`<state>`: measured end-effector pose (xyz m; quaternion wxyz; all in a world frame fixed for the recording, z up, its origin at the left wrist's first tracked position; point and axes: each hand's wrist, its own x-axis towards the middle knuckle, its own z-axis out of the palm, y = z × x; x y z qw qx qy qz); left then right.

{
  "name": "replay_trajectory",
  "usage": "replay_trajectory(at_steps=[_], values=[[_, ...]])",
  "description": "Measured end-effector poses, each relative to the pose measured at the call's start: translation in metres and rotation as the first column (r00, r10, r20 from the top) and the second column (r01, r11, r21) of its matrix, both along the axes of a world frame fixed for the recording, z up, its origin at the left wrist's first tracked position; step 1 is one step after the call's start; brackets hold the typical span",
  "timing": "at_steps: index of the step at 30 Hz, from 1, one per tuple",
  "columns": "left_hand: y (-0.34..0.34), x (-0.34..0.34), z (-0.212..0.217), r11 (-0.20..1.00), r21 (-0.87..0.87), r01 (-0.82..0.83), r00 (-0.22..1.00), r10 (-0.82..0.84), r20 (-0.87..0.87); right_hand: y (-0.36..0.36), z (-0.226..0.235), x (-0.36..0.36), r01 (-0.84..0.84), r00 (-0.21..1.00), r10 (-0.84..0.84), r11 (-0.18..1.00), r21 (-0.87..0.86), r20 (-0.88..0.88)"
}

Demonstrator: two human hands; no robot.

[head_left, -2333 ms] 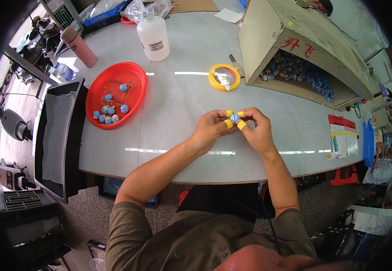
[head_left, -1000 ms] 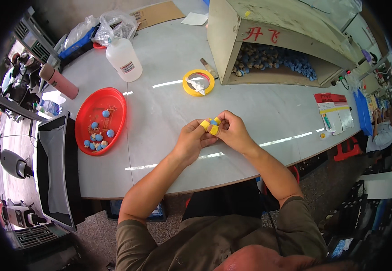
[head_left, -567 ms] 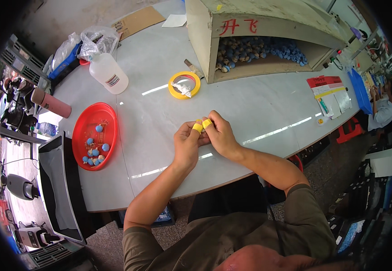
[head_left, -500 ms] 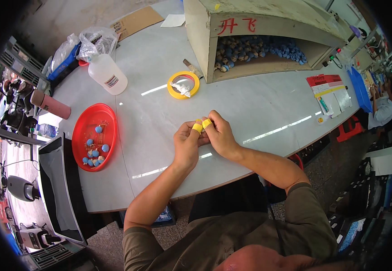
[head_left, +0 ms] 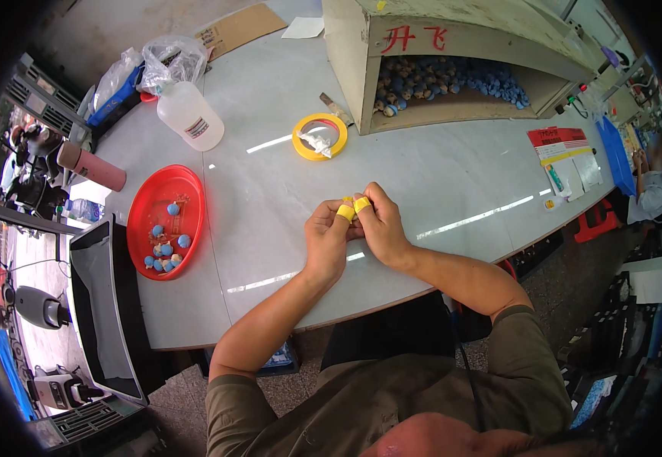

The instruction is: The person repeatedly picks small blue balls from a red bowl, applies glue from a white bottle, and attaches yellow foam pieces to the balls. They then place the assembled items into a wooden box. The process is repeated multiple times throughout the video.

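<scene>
Above the near part of the grey table, my left hand (head_left: pixel 326 240) and my right hand (head_left: pixel 386 232) meet with fingertips pinched together. Yellow tape (head_left: pixel 345 212) is wrapped round both thumbs. Whatever lies between the fingers is hidden by them. To the left, a red oval tray (head_left: pixel 134 240) holds several small blue-and-beige balls (head_left: pixel 184 241). Beyond my hands lies a roll of yellow tape (head_left: pixel 299 143) with a crumpled white scrap (head_left: pixel 316 143) on it. A flat blade-like tool (head_left: pixel 335 108) rests just past the roll.
A large box (head_left: pixel 345 61) at the back holds many blue-and-beige pieces (head_left: pixel 422 80). At left stand a white plastic bottle (head_left: pixel 190 118), a pink flask (head_left: pixel 91 166) and a black bin (head_left: pixel 110 305). Papers (head_left: pixel 567 164) lie at right; a person (head_left: pixel 655 183) sits beyond.
The whole view has shifted slightly, so the table and its things sit a little further right and higher. My hands stay pinched together in about the same place over the table.
</scene>
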<state>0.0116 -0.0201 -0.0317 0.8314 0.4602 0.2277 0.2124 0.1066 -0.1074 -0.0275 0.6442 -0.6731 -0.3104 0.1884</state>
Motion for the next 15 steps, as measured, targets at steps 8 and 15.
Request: replay_trajectory(at_steps=[8, 15], values=[[-0.0015, 0.0007, -0.0004, 1.000, -0.027, -0.014, 1.000, 0.015, 0.026, -0.0004, -0.0033, 0.0004, 0.008, 0.999, -0.008, 1.000, 0.012, 0.040], [0.0009, 0.0016, 0.0004, 1.000, 0.005, 0.006, 1.000, -0.006, 0.013, 0.0000, -0.0069, 0.0024, -0.004, 1.000, 0.004, 1.000, 0.016, 0.020]])
